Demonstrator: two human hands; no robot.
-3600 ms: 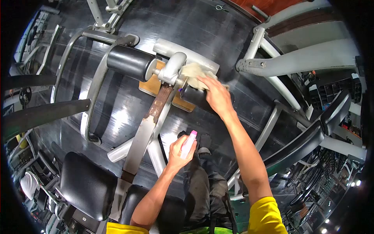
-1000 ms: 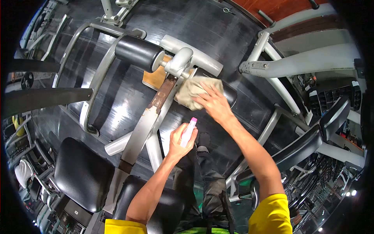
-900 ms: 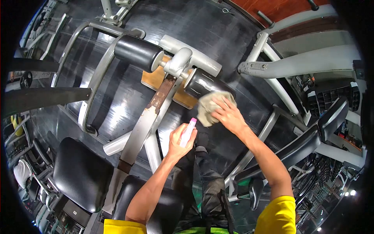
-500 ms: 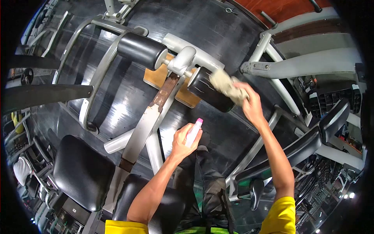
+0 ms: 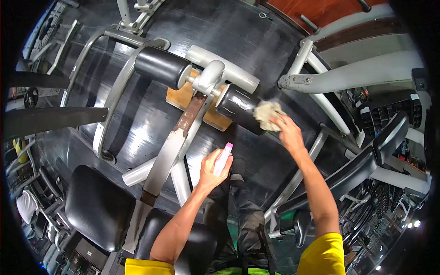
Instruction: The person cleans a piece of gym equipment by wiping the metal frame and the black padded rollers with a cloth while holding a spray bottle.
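My right hand (image 5: 289, 132) is closed on a crumpled cream cloth (image 5: 267, 114), which lies against the outer end of a black padded roller (image 5: 238, 107). Pale streaks of light or wear show on that roller's top. In my left hand (image 5: 211, 169) is a white bottle with a pink top (image 5: 224, 156), tilted up and away from me; my fingers wrap round it and hide its lower part. A second black roller (image 5: 162, 67) sits on the other side of the grey metal joint (image 5: 210, 75) between the two pads.
A grey beam (image 5: 167, 158) with a worn brown patch runs from the rollers to a black seat (image 5: 98, 206). Wooden blocks (image 5: 217, 120) lie under the rollers. A padded bench (image 5: 350, 170) stands at right, and a curved metal frame (image 5: 120, 80) at left. Dark flooring (image 5: 238, 34) surrounds them.
My right hand has moved the cloth down to the roller's outer end, and the cloth looks more bunched. My left hand still holds the bottle, almost in place. The view has shifted slightly.
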